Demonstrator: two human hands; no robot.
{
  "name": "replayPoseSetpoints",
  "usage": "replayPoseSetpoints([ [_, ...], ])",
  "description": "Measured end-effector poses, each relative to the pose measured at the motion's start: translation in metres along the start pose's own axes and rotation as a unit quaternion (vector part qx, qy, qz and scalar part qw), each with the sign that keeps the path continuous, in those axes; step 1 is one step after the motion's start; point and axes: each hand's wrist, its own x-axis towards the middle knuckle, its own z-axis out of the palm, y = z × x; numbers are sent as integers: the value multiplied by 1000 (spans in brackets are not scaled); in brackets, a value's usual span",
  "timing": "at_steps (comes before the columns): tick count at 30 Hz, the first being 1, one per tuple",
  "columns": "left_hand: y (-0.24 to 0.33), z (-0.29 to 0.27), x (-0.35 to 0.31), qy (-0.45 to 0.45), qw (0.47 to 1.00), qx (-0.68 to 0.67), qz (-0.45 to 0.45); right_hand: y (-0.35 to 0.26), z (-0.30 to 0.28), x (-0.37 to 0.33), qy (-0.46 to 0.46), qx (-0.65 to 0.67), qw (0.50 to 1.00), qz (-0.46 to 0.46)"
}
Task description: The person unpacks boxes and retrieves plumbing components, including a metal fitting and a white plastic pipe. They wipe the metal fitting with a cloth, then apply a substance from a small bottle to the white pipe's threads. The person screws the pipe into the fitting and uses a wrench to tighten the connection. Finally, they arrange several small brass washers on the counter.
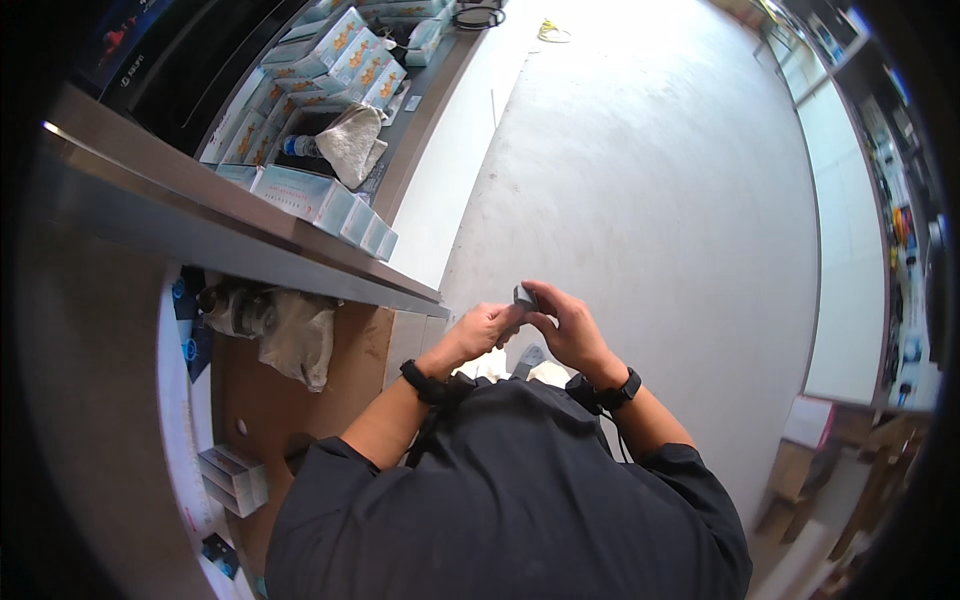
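My two hands meet in front of my body, over the grey floor. Between them is a small dark-grey object (523, 297) with a rounded, block-like end; its exact kind cannot be made out. My right hand (568, 325) curls around its right side, thumb below and fingers on top. My left hand (488, 328) is closed, its fingertips pressed together at the object's lower end. The left palm side and the lower part of the object are hidden. A black band sits on each wrist.
To the left, a counter (420, 110) carries stacked light-blue boxes (345, 65), a beige cloth (350, 145) and a water bottle (300, 146). Under it, a shelf holds a plastic bag (300, 335) and a small box (235, 480). White cabinets (850, 230) line the right. A yellow item (552, 32) lies on the far floor.
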Motion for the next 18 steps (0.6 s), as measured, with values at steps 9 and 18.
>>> replayPoseSetpoints([
  [9,58,-102,197,299,939,79,151,91,-43,244,12,381,914,139],
  [18,23,-340,281,878,436,193,-29,65,-99,448,-35,387,898,204],
])
